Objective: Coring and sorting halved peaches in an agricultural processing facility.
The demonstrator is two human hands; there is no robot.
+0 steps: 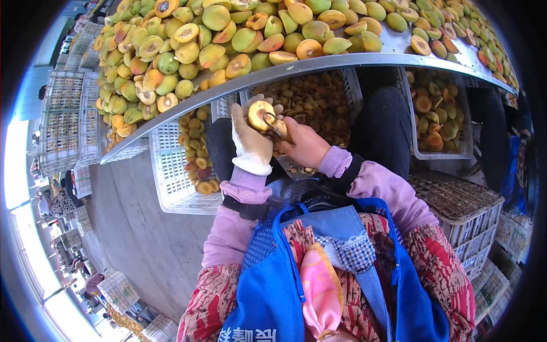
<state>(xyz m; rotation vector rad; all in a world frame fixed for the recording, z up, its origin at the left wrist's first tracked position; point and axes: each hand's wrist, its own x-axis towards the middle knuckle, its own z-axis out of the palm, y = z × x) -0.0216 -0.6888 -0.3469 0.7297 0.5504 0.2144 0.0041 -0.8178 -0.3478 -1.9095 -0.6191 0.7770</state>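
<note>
My left hand (251,145), in a pale work glove, grips a yellow peach half (259,113) with its cut face up, just below the table's metal edge. My bare right hand (307,143) is closed round the short light handle of a pitting tool (281,130). The tool's thin curved metal loop reaches the cut face of the peach half. How deep the loop sits in the flesh I cannot tell. Beneath both hands stands a crate of small peach pieces and pits (319,94), partly hidden by my hands.
Halved peaches (228,43) are heaped on a metal table (399,41) with a raised rim. White crates of peach halves stand left (165,185) and right (413,139) of my knees. Stacked crates (467,228) are close at my right; more (68,119) stand far left.
</note>
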